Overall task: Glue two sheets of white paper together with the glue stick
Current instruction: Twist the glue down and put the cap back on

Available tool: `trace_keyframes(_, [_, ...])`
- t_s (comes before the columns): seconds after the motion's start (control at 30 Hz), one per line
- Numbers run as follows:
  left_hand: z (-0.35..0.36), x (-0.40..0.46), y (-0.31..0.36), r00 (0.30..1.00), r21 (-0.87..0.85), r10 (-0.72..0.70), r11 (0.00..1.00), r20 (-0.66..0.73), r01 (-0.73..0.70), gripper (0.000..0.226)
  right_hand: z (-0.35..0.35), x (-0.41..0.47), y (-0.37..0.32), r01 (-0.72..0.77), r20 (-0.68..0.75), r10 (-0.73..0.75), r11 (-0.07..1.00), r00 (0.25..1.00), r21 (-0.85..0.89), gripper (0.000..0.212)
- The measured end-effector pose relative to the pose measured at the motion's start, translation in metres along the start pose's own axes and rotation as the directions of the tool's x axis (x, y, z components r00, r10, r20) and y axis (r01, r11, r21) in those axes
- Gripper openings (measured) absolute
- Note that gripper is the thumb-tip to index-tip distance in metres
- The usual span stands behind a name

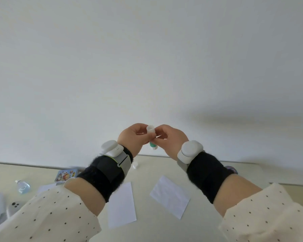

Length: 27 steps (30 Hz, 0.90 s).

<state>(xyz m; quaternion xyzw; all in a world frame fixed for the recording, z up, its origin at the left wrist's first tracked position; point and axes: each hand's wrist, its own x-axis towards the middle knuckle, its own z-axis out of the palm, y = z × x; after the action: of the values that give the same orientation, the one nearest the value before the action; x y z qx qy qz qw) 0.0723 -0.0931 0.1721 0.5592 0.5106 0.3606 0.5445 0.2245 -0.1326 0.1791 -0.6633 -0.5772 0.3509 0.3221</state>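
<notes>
Cream table [143, 173] under two paper sheets [122, 205], white wall [147, 58] behind.

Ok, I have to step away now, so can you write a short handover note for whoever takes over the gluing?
Left hand and right hand both hold the glue stick, raised above the table.
Its cap appears to be off, lying on the table near the wall.
The two paper sheets lie apart, side by side.
Done: glue apparently uncapped.
Left: spread glue on one sheet, press the other on.

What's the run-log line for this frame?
phase: prepping glue stick | left hand: grips it | right hand: grips it | paper sheets: apart on table
</notes>
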Motion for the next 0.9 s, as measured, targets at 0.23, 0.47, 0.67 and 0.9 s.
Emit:
trace_keyframes(0.23, [-0.012,0.021,-0.07,0.984,0.063,-0.166,0.985,0.059,0.162,0.034,0.049,0.024,0.044,-0.105,0.082,0.112,0.991,0.99,-0.088,0.017])
trace_keyframes(0.47, [-0.032,0.075,-0.162,0.945,0.311,-0.297,0.893,-0.138,0.326,0.028,0.063,0.034,0.091,-0.248,0.08,0.252,0.967,0.964,-0.057,0.017])
trace_keyframes(0.67, [-0.024,0.107,-0.219,0.919,0.629,-0.387,0.697,-0.076,0.345,0.049,0.071,0.042,0.118,-0.29,0.066,0.292,0.956,0.954,-0.046,0.019])
trace_keyframes(0.9, [-0.013,0.12,-0.233,0.928,0.772,-0.373,0.591,0.004,0.234,0.038,0.07,0.051,0.131,-0.301,0.053,0.303,0.952,0.951,-0.05,0.02])
